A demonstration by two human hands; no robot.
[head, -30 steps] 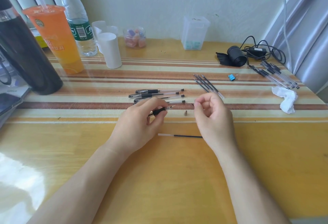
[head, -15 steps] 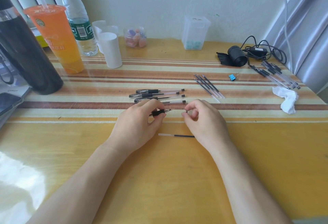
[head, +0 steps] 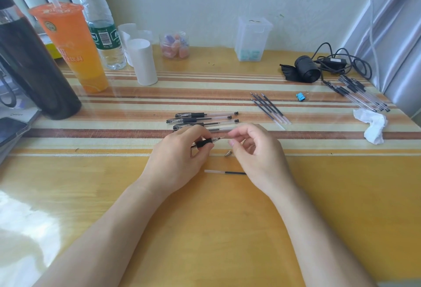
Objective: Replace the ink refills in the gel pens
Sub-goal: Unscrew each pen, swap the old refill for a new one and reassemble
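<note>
My left hand (head: 180, 157) grips a gel pen (head: 205, 142) by its black grip, and the refill's point sticks out to the right. My right hand (head: 259, 152) hovers just right of that point with fingers loosely curled and nothing visible in them. A small metal tip cone (head: 228, 153) lies on the table below my right thumb. One loose refill (head: 224, 173) lies in front of my hands, its right end hidden under my right hand. Several gel pens (head: 205, 118) lie in a row behind my hands. Several refills (head: 270, 109) lie farther right.
More clear pens (head: 362, 95) lie at the far right by a crumpled tissue (head: 373, 128) and a blue binder clip (head: 300, 96). At the back stand an orange drink cup (head: 70, 47), water bottle (head: 102, 36), black flask (head: 34, 70), white roll (head: 142, 62), candy jar (head: 174, 45), plastic box (head: 251, 38), black roll (head: 305, 69) and cable (head: 337, 61).
My right hand came left and down to the pen's point and the cone, then lifted a little. The cone now lies slightly nearer me. My left hand kept its hold on the pen.
</note>
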